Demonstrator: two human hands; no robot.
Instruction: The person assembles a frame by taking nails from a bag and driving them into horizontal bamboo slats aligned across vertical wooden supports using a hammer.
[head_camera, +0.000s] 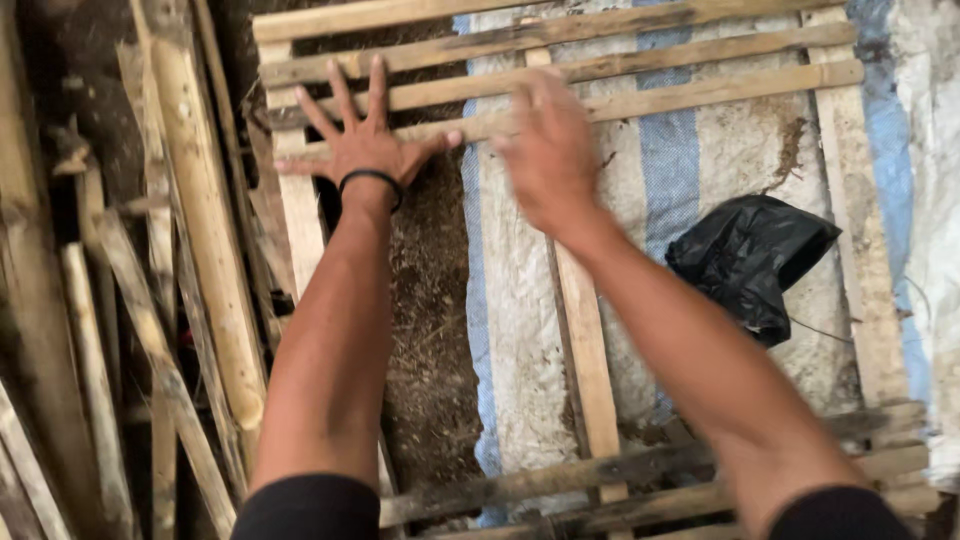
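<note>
One head-worn camera looks steeply down, close over a wooden slat frame (620, 100) on the ground.

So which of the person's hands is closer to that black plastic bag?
The right. The right hand rests on the wooden slats just up and left of the black plastic bag, not touching it. The left hand lies spread flat on the slats, farther left, beyond the right hand.

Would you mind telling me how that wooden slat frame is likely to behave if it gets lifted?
The slat frame looks rigid but probably racks a little, since its thin strips are uneven. It seems light for its size. The left hand lies spread flat on it; the rough wood may splinter.
</note>
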